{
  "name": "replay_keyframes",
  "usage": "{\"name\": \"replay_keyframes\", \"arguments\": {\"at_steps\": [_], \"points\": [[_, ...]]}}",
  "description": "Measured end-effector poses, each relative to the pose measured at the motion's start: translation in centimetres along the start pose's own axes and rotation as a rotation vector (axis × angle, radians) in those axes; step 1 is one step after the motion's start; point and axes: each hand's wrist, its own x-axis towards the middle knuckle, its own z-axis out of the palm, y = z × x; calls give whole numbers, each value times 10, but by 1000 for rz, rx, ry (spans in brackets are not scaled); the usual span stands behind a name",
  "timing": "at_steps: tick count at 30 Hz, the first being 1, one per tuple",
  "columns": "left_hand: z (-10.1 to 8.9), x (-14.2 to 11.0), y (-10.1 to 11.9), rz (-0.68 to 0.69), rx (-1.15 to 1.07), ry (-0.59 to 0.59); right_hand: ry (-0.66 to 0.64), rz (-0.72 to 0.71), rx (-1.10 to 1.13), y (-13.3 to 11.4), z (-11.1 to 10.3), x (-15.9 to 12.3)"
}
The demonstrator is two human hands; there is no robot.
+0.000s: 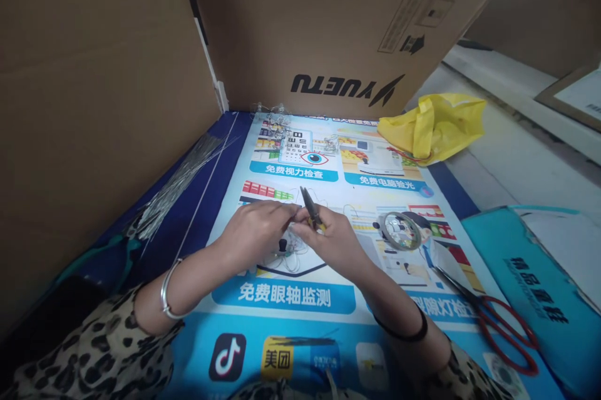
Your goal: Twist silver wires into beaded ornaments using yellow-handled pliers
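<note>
My right hand is closed round small yellow-handled pliers, whose dark jaws point up and away. My left hand is pinched against the plier tips, holding a thin wire piece too small to make out. Both hands hover over a printed blue poster laid flat. Under them lie loops of thin wire and a small dark bead.
A bundle of straight metal wires lies at the left by green-handled pliers. A roll of clear tape and red-handled scissors sit at the right. A yellow plastic bag lies behind. Cardboard walls stand left and behind.
</note>
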Motion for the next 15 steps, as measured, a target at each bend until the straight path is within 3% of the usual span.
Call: {"name": "replay_keyframes", "arguments": {"at_steps": [4, 8, 15], "points": [[2, 1, -2, 32, 34, 28, 32, -35, -53, 1, 2, 3], [6, 1, -5, 35, -112, 75, 102, -121, -110, 12, 0, 2], [12, -6, -14, -73, -374, 48, 386, -155, -228, 48, 3, -14]]}}
